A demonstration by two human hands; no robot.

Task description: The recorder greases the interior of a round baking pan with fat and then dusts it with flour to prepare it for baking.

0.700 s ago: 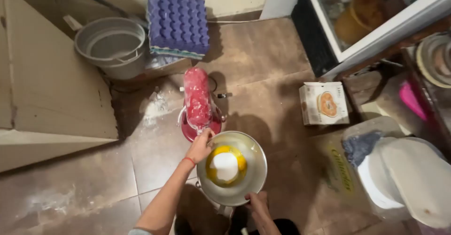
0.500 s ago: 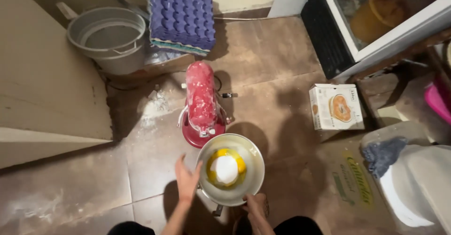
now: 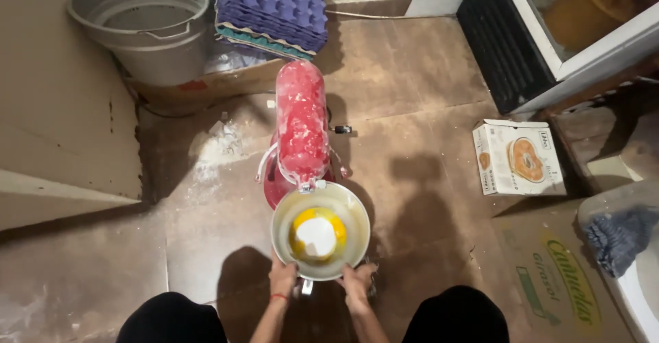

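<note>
- Left hand (image 3: 283, 278) grips the near rim of the metal bowl (image 3: 320, 230), fingers curled onto its left side. A red band sits on the wrist.
- Right hand (image 3: 357, 282) clasps the same rim on the right side, fingers wrapped against the bowl wall.
- The bowl sits low on the floor, directly in front of the red stand mixer (image 3: 301, 132), just under the mixer's head.
- Inside the bowl: a yellow mass (image 3: 301, 228) with a mound of white powder (image 3: 316, 237) on top of it.
- The mixer stands on the brown tiled floor (image 3: 412, 96); its head is wrapped in clear plastic film.
- White dust (image 3: 218, 145) is scattered on the tiles to the left of the mixer.
- Behind the mixer: a stack of purple egg trays (image 3: 274, 3) resting on a cardboard box (image 3: 206, 82), with a grey bucket (image 3: 144, 20) just beside them on the left.
- To the right, well apart from the bowl: a small white carton (image 3: 516, 158) lying on the floor.
- Both dark-clad knees (image 3: 171, 319) show at the bottom edge, either side of the arms.
</note>
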